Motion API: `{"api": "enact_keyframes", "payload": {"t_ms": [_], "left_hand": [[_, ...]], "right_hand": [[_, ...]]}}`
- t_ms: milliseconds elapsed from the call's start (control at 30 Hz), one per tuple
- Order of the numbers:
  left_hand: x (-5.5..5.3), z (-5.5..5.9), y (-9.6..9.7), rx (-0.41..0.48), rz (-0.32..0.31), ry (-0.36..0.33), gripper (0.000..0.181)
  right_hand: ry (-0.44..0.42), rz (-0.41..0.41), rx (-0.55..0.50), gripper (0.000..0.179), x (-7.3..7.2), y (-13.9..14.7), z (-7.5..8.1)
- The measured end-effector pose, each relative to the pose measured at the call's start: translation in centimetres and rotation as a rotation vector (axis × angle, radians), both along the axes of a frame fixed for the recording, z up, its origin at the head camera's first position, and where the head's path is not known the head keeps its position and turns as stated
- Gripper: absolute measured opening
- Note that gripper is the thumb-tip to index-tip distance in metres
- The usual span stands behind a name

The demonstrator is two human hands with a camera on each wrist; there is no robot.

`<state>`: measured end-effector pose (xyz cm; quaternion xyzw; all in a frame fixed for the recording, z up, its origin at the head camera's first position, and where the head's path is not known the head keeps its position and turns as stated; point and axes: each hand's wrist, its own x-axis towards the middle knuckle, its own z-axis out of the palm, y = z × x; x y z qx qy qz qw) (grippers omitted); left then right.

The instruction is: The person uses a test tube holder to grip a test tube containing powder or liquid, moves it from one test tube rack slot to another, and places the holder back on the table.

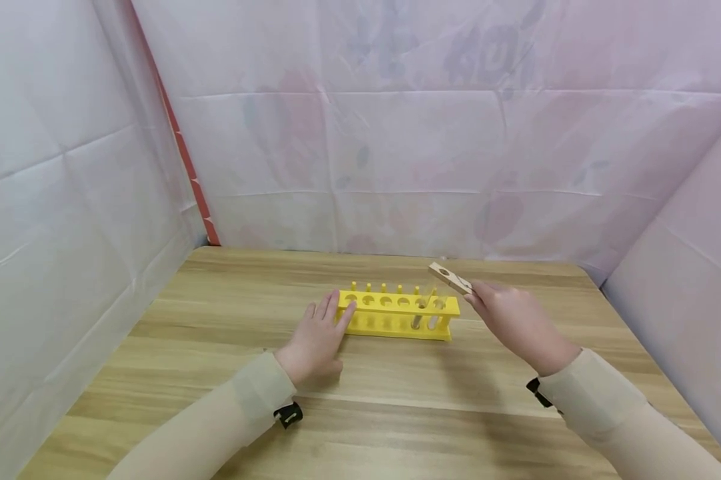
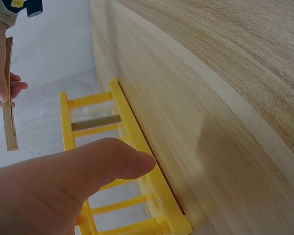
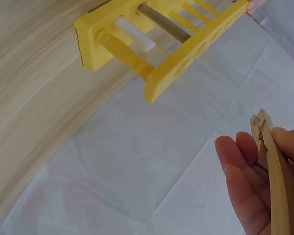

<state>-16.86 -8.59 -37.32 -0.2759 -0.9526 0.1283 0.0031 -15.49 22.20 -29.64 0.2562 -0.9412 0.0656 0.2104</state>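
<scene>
A yellow test tube rack (image 1: pixel 396 331) stands on the wooden table. My left hand (image 1: pixel 315 340) rests against its left end, fingers spread and touching the top bar; the thumb (image 2: pixel 112 161) extends straight in front of the rack in the left wrist view. Two clear test tubes sit upright in the rack's right-hand holes: one with grey-brown contents (image 3: pixel 164 23), the outermost with white contents (image 3: pixel 135 34). Above and right of them, my right hand (image 1: pixel 513 320) holds a wooden test tube clamp (image 1: pixel 450 278) between thumb and fingers. The clamp's far end hangs over the tubes, apart from the rack.
The wooden tabletop (image 1: pixel 396 427) extends around the rack. Pale patterned sheets (image 1: pixel 408 153) hang behind the table and at both sides, with a red strip (image 1: pixel 183 147) at the back left corner.
</scene>
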Motion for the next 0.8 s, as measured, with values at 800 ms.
{"api": "enact_keyframes", "payload": {"t_ms": [800], "left_hand": [[-0.2,-0.1,0.1,0.007,-0.002,0.002,0.106]], "right_hand": [[0.054,-0.012,0.002,0.024,-0.4,1.1,0.1]]}}
